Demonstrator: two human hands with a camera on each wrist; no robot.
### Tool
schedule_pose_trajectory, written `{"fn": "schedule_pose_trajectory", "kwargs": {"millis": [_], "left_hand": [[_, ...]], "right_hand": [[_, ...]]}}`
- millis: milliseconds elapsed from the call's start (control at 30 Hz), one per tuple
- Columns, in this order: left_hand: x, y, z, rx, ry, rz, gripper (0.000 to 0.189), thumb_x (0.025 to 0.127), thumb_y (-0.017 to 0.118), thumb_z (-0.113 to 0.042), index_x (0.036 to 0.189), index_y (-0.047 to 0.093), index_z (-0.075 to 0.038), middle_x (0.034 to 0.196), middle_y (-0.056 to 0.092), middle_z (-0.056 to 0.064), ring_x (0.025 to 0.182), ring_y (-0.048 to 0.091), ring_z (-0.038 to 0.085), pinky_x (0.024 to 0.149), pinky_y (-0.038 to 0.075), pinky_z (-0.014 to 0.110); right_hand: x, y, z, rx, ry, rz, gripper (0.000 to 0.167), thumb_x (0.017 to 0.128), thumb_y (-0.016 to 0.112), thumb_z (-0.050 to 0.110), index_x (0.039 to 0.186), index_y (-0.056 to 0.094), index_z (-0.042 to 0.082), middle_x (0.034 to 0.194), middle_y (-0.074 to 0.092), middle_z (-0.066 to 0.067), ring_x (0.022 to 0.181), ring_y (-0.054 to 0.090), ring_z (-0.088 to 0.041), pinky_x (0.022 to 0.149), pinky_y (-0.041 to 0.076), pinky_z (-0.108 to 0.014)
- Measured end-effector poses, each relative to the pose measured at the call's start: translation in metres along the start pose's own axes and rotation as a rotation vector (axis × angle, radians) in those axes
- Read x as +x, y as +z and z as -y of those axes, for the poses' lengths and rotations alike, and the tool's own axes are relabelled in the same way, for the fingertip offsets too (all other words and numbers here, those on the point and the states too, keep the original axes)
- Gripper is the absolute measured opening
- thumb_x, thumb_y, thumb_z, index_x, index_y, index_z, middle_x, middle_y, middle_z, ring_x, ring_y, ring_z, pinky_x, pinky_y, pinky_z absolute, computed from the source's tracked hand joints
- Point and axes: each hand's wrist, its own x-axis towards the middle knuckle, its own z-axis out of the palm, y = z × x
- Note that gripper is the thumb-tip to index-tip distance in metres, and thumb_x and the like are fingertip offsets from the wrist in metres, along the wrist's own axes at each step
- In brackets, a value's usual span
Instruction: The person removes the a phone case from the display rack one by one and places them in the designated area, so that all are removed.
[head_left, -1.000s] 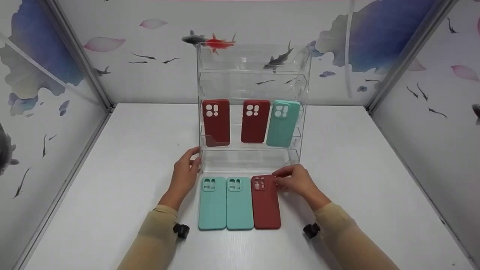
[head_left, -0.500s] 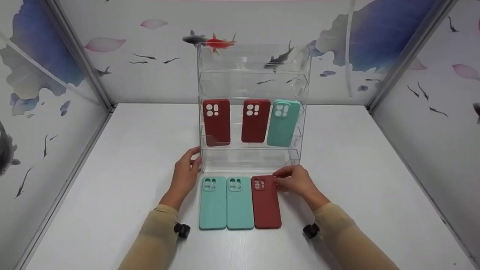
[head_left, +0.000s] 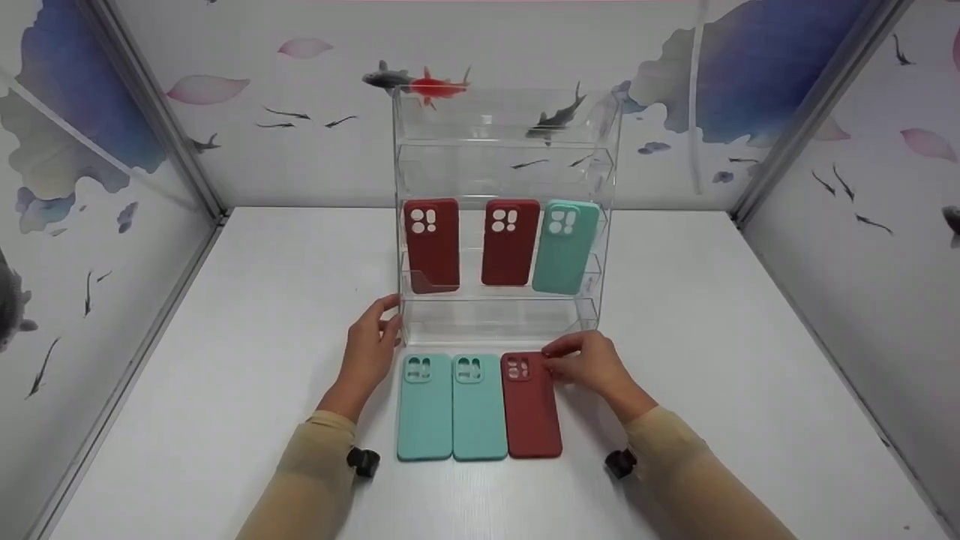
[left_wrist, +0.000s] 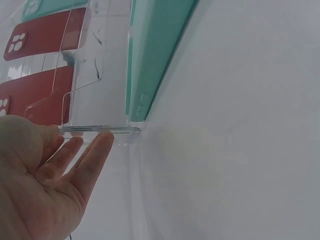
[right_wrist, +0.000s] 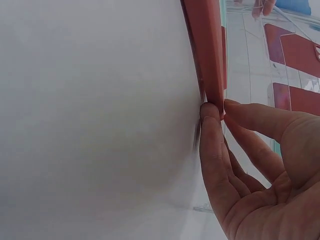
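My right hand (head_left: 592,364) pinches the top right corner of a red phone case (head_left: 534,412) between thumb and fingertips. The right wrist view shows that case (right_wrist: 209,50) edge-on, its corner between the digits. To its left lie two mint-green phone cases (head_left: 425,412), side by side on the table. My left hand (head_left: 367,345) touches the left side of a clear tiered display rack (head_left: 487,319), its fingers fairly straight along the side panel (left_wrist: 100,129) in the left wrist view.
Two red phone cases (head_left: 435,251) and a mint-green one (head_left: 566,255) stand upright in the rack's middle tier. White walls with painted fish and petals enclose the white table (head_left: 300,255) at the back and sides.
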Motion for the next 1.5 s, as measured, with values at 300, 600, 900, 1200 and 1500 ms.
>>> {"fn": "schedule_pose_trajectory", "kwargs": {"millis": [300, 600, 900, 1200, 1500], "left_hand": [[0.000, 0.002, 0.002, -0.001, -0.026, 0.006, 0.043, 0.111, 0.049, -0.023, 0.154, 0.046, -0.017, 0.156, 0.051, 0.004, 0.120, 0.064, 0.026, 0.100, 0.061, 0.036], [0.002, 0.000, 0.000, -0.005, -0.007, 0.005, 0.043, 0.111, 0.050, -0.023, 0.153, 0.046, -0.016, 0.156, 0.051, 0.005, 0.120, 0.065, 0.027, 0.100, 0.062, 0.037], [0.002, 0.001, 0.001, 0.001, 0.002, 0.003, 0.043, 0.111, 0.051, -0.023, 0.152, 0.047, -0.015, 0.155, 0.052, 0.006, 0.119, 0.066, 0.026, 0.097, 0.063, 0.035], [0.000, -0.002, 0.001, -0.004, -0.015, 0.001, 0.043, 0.111, 0.051, -0.022, 0.153, 0.047, -0.017, 0.156, 0.052, 0.004, 0.118, 0.065, 0.025, 0.098, 0.062, 0.035], [0.001, 0.001, 0.001, 0.004, -0.005, -0.007, 0.043, 0.111, 0.051, -0.024, 0.153, 0.047, -0.016, 0.155, 0.052, 0.004, 0.119, 0.066, 0.025, 0.098, 0.062, 0.035]], "right_hand": [[-0.004, -0.002, 0.006, -0.090, -0.024, -0.006, 0.017, 0.087, 0.080, 0.008, 0.104, 0.080, 0.007, 0.101, 0.076, -0.010, 0.075, 0.071, -0.014, 0.067, 0.064, -0.027], [-0.008, -0.025, 0.034, -0.131, -0.109, -0.011, 0.022, 0.091, 0.079, 0.013, 0.112, 0.079, 0.005, 0.107, 0.078, -0.011, 0.079, 0.077, -0.026, 0.067, 0.066, -0.029], [-0.003, -0.051, 0.060, -0.093, -0.231, -0.126, 0.026, 0.094, 0.076, 0.015, 0.119, 0.075, 0.006, 0.110, 0.076, -0.013, 0.080, 0.077, -0.023, 0.067, 0.065, -0.024], [0.005, -0.083, 0.090, -0.100, -0.319, -0.274, 0.029, 0.095, 0.074, 0.012, 0.124, 0.073, 0.006, 0.114, 0.074, -0.011, 0.088, 0.076, -0.024, 0.068, 0.062, -0.016], [0.028, -0.110, 0.106, -0.111, -0.355, -0.450, 0.027, 0.097, 0.074, 0.018, 0.122, 0.074, 0.010, 0.116, 0.074, -0.011, 0.091, 0.075, -0.026, 0.072, 0.060, -0.011]]}}
